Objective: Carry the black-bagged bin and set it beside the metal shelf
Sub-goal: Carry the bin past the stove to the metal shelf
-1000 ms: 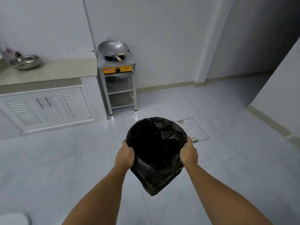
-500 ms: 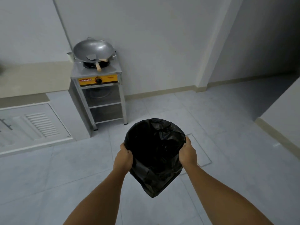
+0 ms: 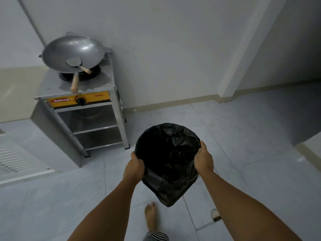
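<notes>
Bin (image 3: pixel 167 160), black-bagged, hangs in air over floor tiles (image 3: pixel 243 136), just right of metal shelf (image 3: pixel 97 126) w/ wok (image 3: pixel 73 53) on top. Left hand (image 3: pixel 133 168) & right hand (image 3: pixel 203 161) each clamp opposite rim sides, keeping it level for carrying. Bag hides bin body; fingertips inside rim not visible. 1 bare foot (image 3: pixel 150 214) below.
</notes>
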A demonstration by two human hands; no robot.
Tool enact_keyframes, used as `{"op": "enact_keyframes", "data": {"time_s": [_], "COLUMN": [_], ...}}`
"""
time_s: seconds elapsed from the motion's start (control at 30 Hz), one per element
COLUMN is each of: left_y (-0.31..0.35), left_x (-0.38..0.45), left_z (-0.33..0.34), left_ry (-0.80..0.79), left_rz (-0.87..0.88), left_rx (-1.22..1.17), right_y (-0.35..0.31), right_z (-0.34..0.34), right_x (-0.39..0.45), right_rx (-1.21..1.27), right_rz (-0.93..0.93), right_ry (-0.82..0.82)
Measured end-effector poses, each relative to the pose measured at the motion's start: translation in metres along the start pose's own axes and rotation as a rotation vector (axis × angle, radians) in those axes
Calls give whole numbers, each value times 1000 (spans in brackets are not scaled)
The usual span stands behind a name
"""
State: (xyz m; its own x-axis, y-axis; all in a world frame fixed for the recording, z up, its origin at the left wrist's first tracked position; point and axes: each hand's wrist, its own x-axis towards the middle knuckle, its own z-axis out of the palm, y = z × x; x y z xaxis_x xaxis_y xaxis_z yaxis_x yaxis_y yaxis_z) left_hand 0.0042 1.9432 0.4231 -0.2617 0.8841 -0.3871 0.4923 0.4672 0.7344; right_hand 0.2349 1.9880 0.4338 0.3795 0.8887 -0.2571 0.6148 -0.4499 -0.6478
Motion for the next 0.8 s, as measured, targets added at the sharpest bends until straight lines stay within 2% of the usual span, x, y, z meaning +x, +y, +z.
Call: {"op": "enact_keyframes", "data": {"time_s": [0.13, 0.4, 0.8], "left_y": [21, 5, -98], "left_x": [114, 297, 529], "left_z": [16, 75, 218], "left_ry": [-30, -73, 58], "left_rz": [-7, -85, -111], "left_rx": [1, 29, 3], "right_y": [-24, -25, 60], "right_z": [42, 141, 338], "right_x": [105, 279, 499], "right_rx": [-5, -43, -6], "right_rz": [10, -3, -77], "right_ry": [-14, -54, -91]}}
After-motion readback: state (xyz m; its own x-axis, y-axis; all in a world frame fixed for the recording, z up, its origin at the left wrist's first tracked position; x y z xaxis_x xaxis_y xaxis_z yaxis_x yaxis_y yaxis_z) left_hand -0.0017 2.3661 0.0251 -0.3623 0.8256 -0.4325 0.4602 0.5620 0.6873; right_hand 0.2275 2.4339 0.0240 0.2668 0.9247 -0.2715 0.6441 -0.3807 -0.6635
